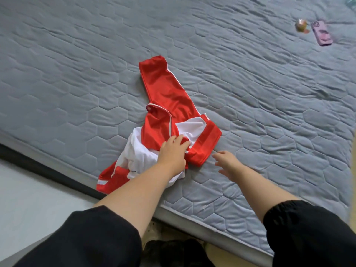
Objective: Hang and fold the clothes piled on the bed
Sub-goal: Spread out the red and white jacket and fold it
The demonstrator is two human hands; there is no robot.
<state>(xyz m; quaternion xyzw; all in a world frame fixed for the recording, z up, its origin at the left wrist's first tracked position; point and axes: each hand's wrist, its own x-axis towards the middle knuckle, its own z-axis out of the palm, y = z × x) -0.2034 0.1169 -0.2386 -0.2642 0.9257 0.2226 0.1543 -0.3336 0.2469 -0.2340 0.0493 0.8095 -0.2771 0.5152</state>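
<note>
A red and white jacket (165, 97) lies crumpled on the grey quilted mattress (260, 112), near its front edge. One red sleeve stretches away from me; the white lining shows in the middle. My left hand (173, 153) lies on top of the bunched middle of the jacket, fingers fairly straight and pressing on the fabric. My right hand (228, 160) hovers just right of the jacket's red hem, fingers spread and holding nothing.
A pink phone (321, 33) and a small orange-gold object (301, 26) lie at the far right of the mattress. The bed's dark frame edge (38, 166) runs diagonally at left, with pale floor (28, 199) beyond it.
</note>
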